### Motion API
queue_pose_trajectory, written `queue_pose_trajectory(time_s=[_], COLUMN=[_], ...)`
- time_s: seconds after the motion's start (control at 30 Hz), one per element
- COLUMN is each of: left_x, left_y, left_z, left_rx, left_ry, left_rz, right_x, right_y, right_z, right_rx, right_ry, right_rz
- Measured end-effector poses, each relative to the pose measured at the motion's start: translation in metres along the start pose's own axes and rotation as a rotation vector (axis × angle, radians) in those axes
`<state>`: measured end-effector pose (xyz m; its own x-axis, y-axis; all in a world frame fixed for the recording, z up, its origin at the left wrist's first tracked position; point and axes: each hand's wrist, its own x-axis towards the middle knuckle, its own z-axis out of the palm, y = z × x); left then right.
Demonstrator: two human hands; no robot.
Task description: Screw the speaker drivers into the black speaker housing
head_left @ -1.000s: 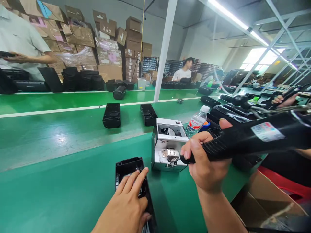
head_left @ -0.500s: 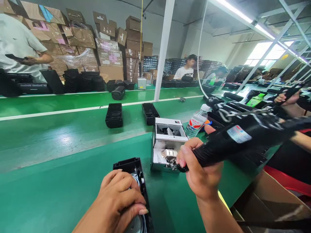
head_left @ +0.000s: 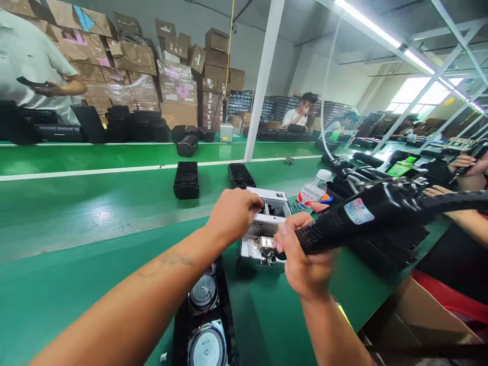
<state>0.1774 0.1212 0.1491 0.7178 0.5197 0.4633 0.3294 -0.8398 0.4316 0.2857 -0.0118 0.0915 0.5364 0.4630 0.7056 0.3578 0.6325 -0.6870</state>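
My right hand [head_left: 305, 259] grips a black electric screwdriver [head_left: 343, 218], its tip end low at the front of a white screw feeder [head_left: 267, 195]. My left hand [head_left: 234, 216] reaches over to the feeder's top opening. Its fingers are bent together at the opening, and whatever they hold, if anything, is hidden. Below my left forearm lies an open black speaker box [head_left: 230, 325], with two round speaker drivers [head_left: 207, 345] and thin wires inside.
Two black speaker cabinets [head_left: 186, 180] stand on the green bench [head_left: 95, 218]. A water bottle [head_left: 310, 192] stands behind the screwdriver. A cardboard box [head_left: 415, 310] is at lower right. Co-workers sit and stand beyond, and one person's hands [head_left: 463, 162] show at right.
My left hand has left the speaker box and moved forward to the top of the screw feeder, uncovering the drivers. The screwdriver stays in my right hand near the feeder's front.
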Motion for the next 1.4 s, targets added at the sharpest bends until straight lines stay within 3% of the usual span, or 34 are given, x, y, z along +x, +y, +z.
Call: queue_pose_trajectory(time_s=[0.13,0.27,0.4,0.6,0.77,0.97,1.13,1.27,1.4], left_x=[0.011,-0.01,-0.063,-0.161,-0.208,-0.227,-0.233,-0.236,-0.238], left_y=[-0.005,-0.006,-0.01,-0.018,-0.016,-0.012,-0.018,-0.015,-0.013], left_z=[0.017,0.014,-0.003,-0.015,-0.011,0.0,-0.001,0.0,0.005], left_rx=[0.019,-0.013,-0.047,-0.083,-0.048,-0.019,-0.001,-0.074,-0.154], left_ry=[-0.048,0.004,0.078,0.041,0.048,0.034,0.042,0.067,0.091], left_rz=[0.023,0.044,0.001,-0.119,-0.06,-0.124,-0.155,-0.269,-0.298], right_x=[0.004,0.0,-0.01,-0.002,0.01,0.009,0.01,0.011,0.012], right_y=[-0.005,-0.016,-0.026,-0.03,-0.018,-0.012,-0.015,-0.015,-0.013], right_z=[0.003,0.003,-0.002,-0.005,0.001,0.004,0.005,0.003,-0.002], right_rx=[0.025,0.058,0.122,0.068,0.057,0.06,0.1,0.128,0.193], right_ry=[-0.025,-0.063,-0.057,0.014,-0.035,-0.047,-0.112,-0.16,-0.239], right_rz=[0.014,0.102,0.192,-0.013,-0.036,-0.035,0.007,0.024,0.043])
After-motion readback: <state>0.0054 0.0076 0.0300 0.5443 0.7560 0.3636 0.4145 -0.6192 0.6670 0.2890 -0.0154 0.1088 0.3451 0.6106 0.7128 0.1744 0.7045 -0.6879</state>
